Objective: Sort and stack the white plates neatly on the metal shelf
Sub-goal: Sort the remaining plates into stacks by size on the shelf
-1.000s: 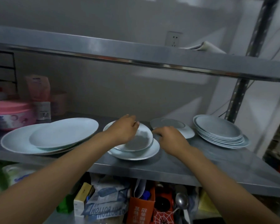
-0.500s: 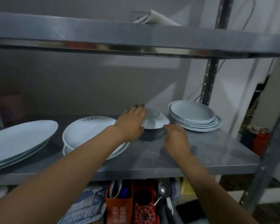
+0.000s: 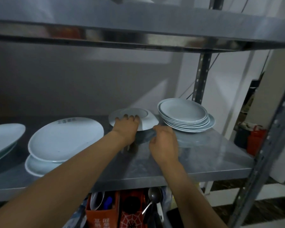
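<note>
A small white plate (image 3: 146,120) hangs tilted just above the metal shelf (image 3: 204,155), left of a stack of several white plates (image 3: 184,114). My left hand (image 3: 126,127) grips its near rim, with the fingers curled over the top. My right hand (image 3: 164,143) is at the plate's right rim with loosely curled fingers, and its thumb tip touches the edge. A large oval white plate (image 3: 64,137) lies on a smaller one at the left. More big oval plates (image 3: 3,137) are at the far left edge.
An upper metal shelf (image 3: 138,30) runs overhead. A perforated post (image 3: 201,76) stands behind the stack and another post (image 3: 270,145) at the front right. Below the shelf are orange boxes (image 3: 102,216) with utensils and a spoon (image 3: 153,196).
My view has swung right along the shelf. My left hand left the bowl-like dish on the middle plates and took the small plate. Both hands moved right with it, toward the stack.
</note>
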